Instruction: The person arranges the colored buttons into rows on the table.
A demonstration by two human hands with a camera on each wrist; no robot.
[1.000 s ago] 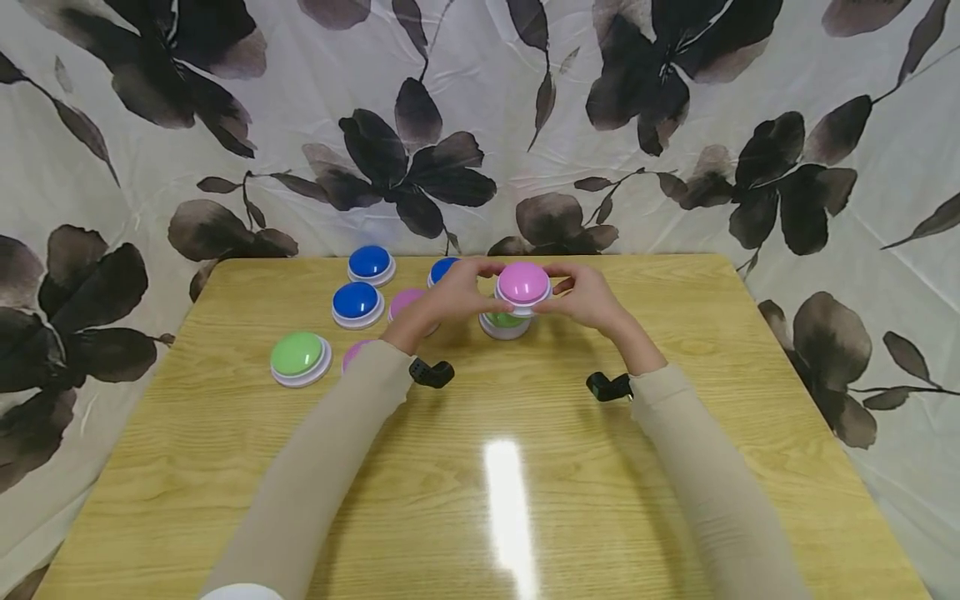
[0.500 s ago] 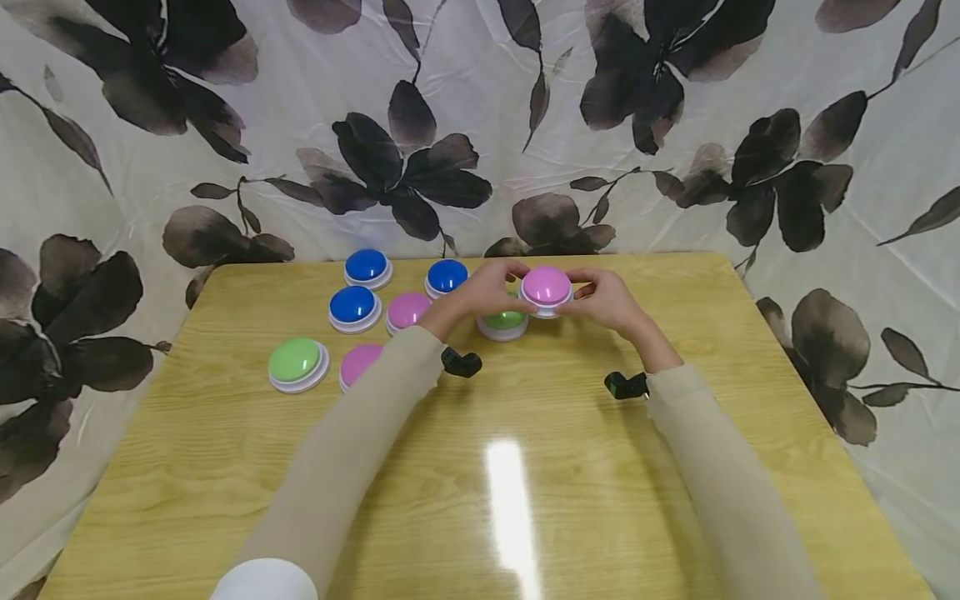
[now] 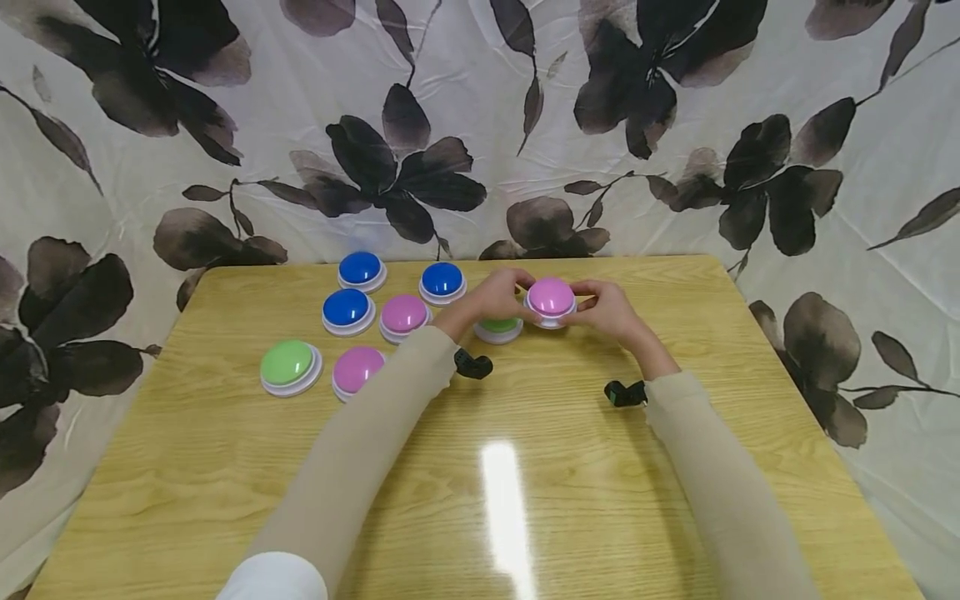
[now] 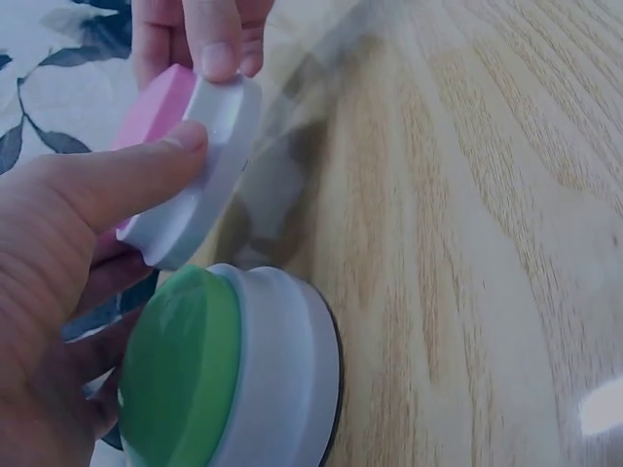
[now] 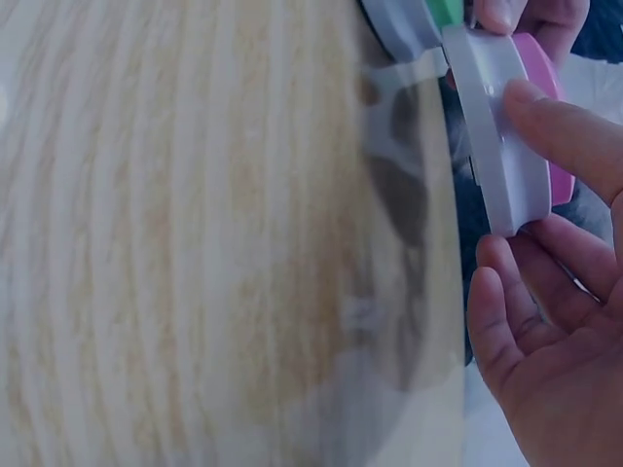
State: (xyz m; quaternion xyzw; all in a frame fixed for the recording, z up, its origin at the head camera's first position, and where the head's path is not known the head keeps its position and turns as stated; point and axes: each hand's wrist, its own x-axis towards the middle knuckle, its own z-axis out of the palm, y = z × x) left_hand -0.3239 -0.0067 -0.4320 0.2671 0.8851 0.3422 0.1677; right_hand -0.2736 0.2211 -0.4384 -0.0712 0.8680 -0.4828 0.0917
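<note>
Between my two hands is a push button with a pink dome and white base (image 3: 551, 297). My left hand (image 3: 495, 298) pinches its left side, the thumb lying on the white rim in the left wrist view. The opposite side is gripped by my right hand (image 3: 611, 312), thumb on the base and fingertips at its edge in the right wrist view. A gap and a shadow beneath show the pink button held just above the table. A green push button (image 4: 185, 370) stands on the table under my left hand, partly covered by it in the head view.
Left of my hands on the wooden table (image 3: 562, 467) stand blue buttons (image 3: 360, 268), pink buttons (image 3: 403, 315) and another green button (image 3: 288, 365). My left sleeve partly covers one pink button (image 3: 358, 369). A floral cloth (image 3: 300, 83) hangs behind the table's far edge.
Both hands have carried the pink button from above the green button to its right, and slightly lower. More of the pink and blue buttons on the left now shows.
</note>
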